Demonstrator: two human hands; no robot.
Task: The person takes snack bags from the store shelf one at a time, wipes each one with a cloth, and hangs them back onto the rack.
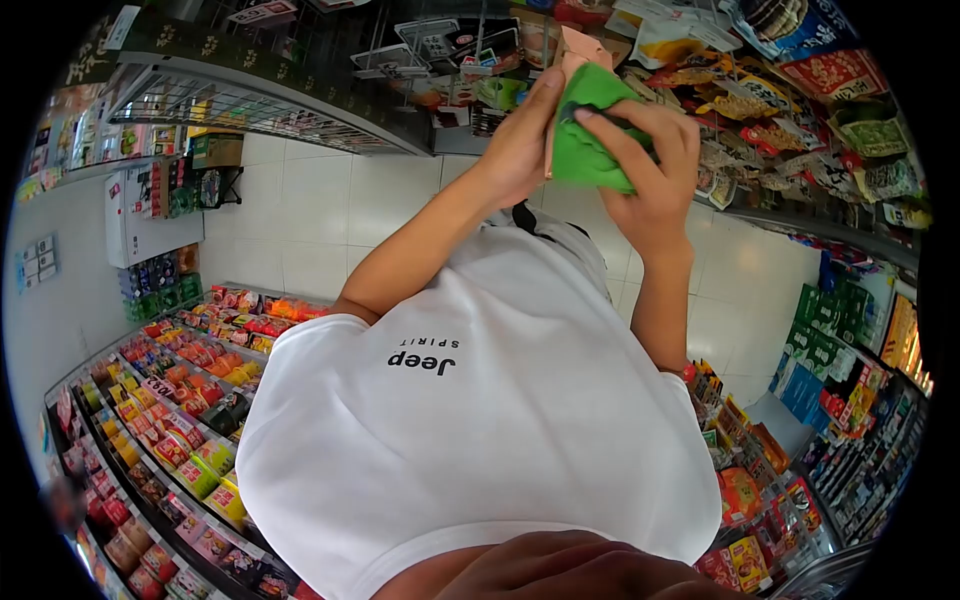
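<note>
Near the top of the head view, my left hand (524,137) grips the side of a pink, flat-sided package (585,46), its thumb and fingers along the edge. My right hand (657,165) holds a green cloth (585,158) against the package's face, with its fingers bent over the cloth. A dark patch shows on the cloth by the fingertips. The cloth covers most of the package, so its print and exact kind are hidden. Both hands are in front of my chest, close to the hanging snack bags.
Hanging snack bags (780,100) fill the rack ahead on the right. A dark metal shelf (260,110) stands ahead on the left. Behind me are shelves of cup noodles (190,440). Green cartons (825,320) stand at the right. Pale floor tiles (310,205) run between them.
</note>
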